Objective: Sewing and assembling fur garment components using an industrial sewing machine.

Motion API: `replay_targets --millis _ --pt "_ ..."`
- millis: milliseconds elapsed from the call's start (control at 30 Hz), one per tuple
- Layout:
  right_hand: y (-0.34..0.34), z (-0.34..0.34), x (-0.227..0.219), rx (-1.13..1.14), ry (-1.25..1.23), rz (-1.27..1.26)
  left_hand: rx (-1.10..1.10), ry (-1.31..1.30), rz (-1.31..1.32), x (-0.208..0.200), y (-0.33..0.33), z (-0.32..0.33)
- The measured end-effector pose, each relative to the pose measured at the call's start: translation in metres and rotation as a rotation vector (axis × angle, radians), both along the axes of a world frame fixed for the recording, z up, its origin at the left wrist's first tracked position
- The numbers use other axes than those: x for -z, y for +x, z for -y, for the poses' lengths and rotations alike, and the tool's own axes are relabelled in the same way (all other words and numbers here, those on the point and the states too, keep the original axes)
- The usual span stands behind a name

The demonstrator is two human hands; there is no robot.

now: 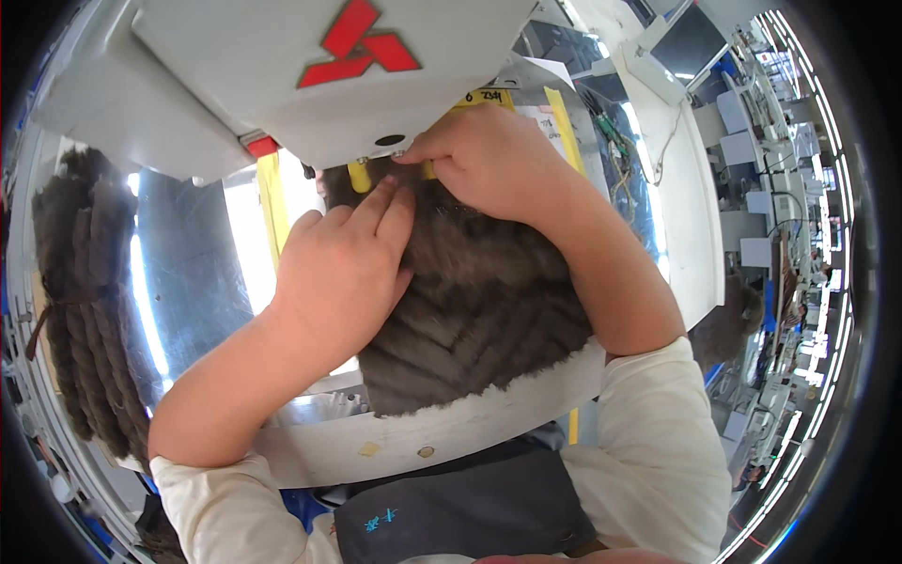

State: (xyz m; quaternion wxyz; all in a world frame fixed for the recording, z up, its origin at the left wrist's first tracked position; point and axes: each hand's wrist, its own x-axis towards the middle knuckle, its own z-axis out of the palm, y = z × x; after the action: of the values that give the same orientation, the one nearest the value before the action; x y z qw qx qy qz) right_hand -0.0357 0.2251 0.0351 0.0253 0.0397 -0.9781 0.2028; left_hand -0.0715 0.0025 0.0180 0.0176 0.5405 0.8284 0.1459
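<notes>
I am looking at a shiny metal worktable [188, 282] that is carrying a brown fur piece [479, 310] at its middle, a tied bundle of brown fur strips [89, 291] lying at its left edge (well apart from the piece), and yellow guide strips [271, 211] running across it.

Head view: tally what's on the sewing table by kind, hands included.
Hands: 2, left hand and right hand, both pressed on the fur piece
Brown fur piece under the machine: 1
Tied bundle of brown fur strips at left: 1
White sewing machine head: 1
Yellow guide strips: at least 2, partly hidden
Total: 7
</notes>
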Motion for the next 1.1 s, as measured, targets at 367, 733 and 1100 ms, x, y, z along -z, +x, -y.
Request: replay_targets --millis 367,733,1100 --pt "-0.019 -0.004 0.007 0.005 0.03 -0.073 -0.047 0.077 -0.014 0.007 -0.012 0.0" --pt "-0.029 0.001 0.012 0.007 -0.09 -0.103 -0.082 -0.027 -0.046 0.0 -0.015 0.005" --pt "-0.005 -0.013 -0.006 -0.155 -0.18 0.074 -0.072 -0.042 -0.025 -0.01 -0.02 0.008"
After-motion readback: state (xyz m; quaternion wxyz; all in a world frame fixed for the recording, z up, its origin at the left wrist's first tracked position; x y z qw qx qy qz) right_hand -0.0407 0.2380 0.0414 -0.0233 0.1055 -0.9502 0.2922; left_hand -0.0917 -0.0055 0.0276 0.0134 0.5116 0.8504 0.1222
